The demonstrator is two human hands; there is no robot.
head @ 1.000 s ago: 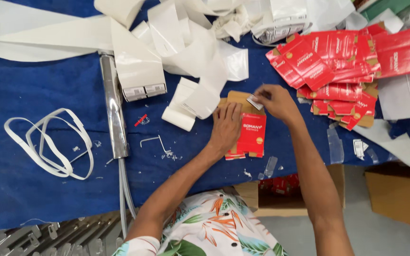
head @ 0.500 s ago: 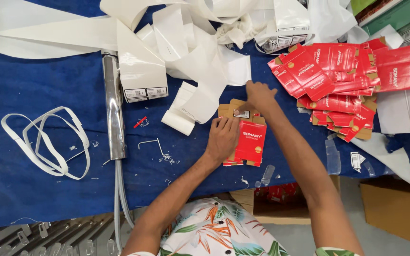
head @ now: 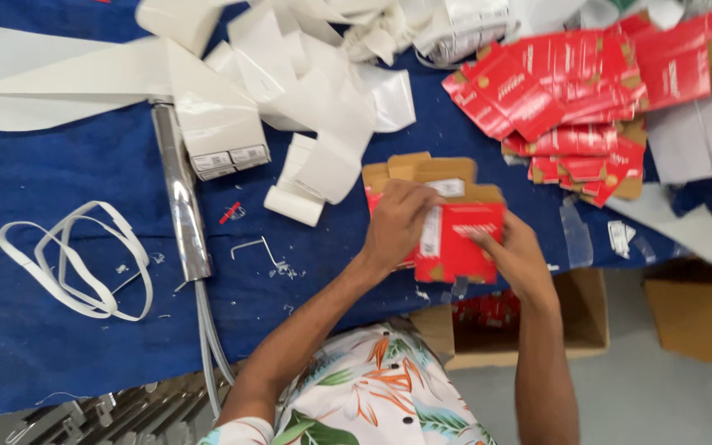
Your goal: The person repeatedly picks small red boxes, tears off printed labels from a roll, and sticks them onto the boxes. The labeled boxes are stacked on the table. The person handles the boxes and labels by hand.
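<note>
Two hands, left hand and right hand, each grip holding red carton, fingertips hidden.

Bright, even overhead light; soft, faint shadows only. Glare along the metal bar and on the glossy white strips; slight motion blur throughout, softest at the edges.

Two hands, one red carton, one metal tube.

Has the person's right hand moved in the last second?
Yes. The right hand was up at the far edge of the red carton; it has come down toward the near table edge, onto the carton's right side.
</note>
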